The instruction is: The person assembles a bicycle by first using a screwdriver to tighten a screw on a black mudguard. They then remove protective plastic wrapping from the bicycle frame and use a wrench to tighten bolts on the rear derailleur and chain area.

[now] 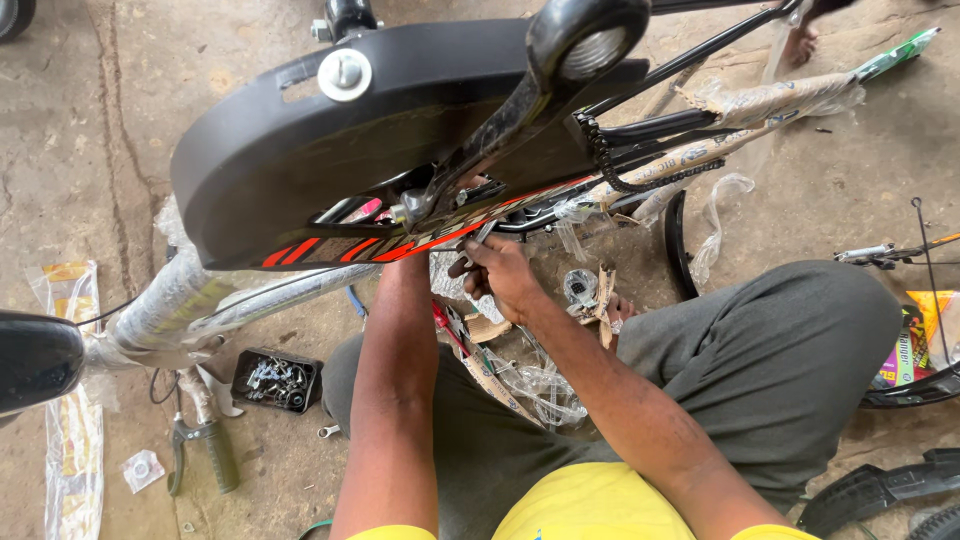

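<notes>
Black chain guard (300,150) looms closest; right hand (500,275) fingers pinch a spanner (480,238), left hand's fingers hidden behind it.

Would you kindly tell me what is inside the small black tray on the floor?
The black tray holds a heap of small silvery metal parts, probably nuts and bolts. The tray's bottom beneath them is covered, so anything lying under the heap cannot be seen.

A bicycle repair or assembly workshop is shown. A plastic-wrapped bicycle frame (690,150) is stood on a stained concrete floor (80,130). A tray of bolts (276,380), pliers (205,450) and loose tyres (870,490) are scattered about
</notes>
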